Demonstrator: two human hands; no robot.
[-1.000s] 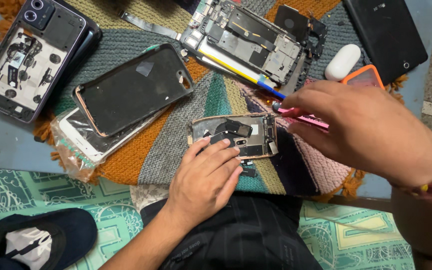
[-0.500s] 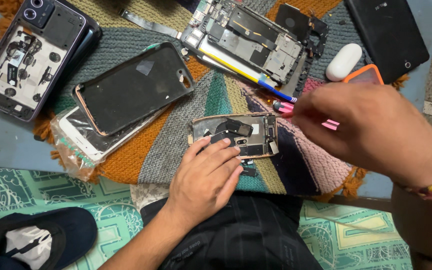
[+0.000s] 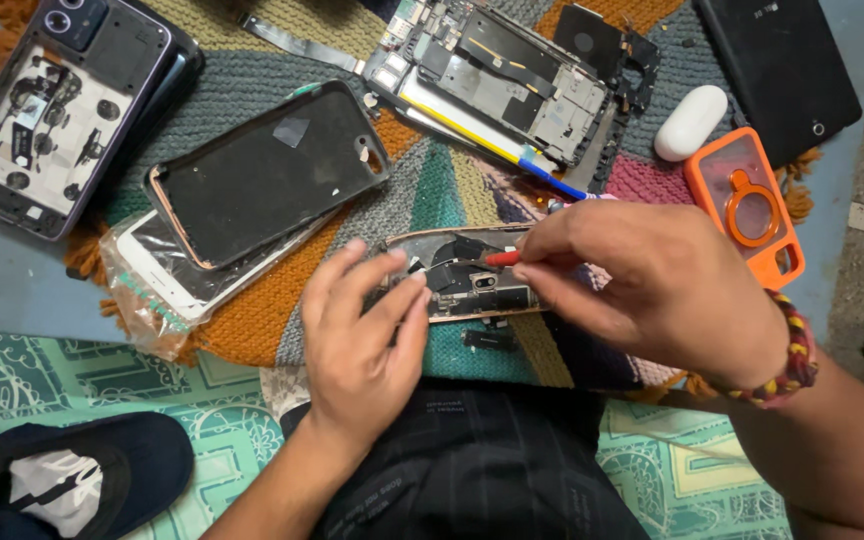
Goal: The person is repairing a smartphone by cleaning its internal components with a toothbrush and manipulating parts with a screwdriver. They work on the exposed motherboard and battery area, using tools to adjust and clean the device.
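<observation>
An opened phone frame (image 3: 467,275) with bare circuitry lies on a multicoloured knitted mat (image 3: 252,330) just beyond my lap. My left hand (image 3: 362,340) rests flat on its left end, fingers pressing it down. My right hand (image 3: 652,285) pinches a thin red-tipped tool (image 3: 502,258) whose tip touches the parts in the middle of the frame. A small dark loose part (image 3: 489,340) lies just below the frame.
A dark phone case (image 3: 267,170) lies over a bagged white phone (image 3: 157,285). At the far left is an open phone back (image 3: 52,110). Farther back lie a stripped phone chassis (image 3: 497,85), a white earbud case (image 3: 690,122), an orange case (image 3: 744,200) and a black tablet (image 3: 782,60). A dark shoe (image 3: 62,475) sits bottom left.
My right hand has moved left and down, bringing the tool's tip onto the middle of the phone frame. My left hand has stayed on the frame's left end.
</observation>
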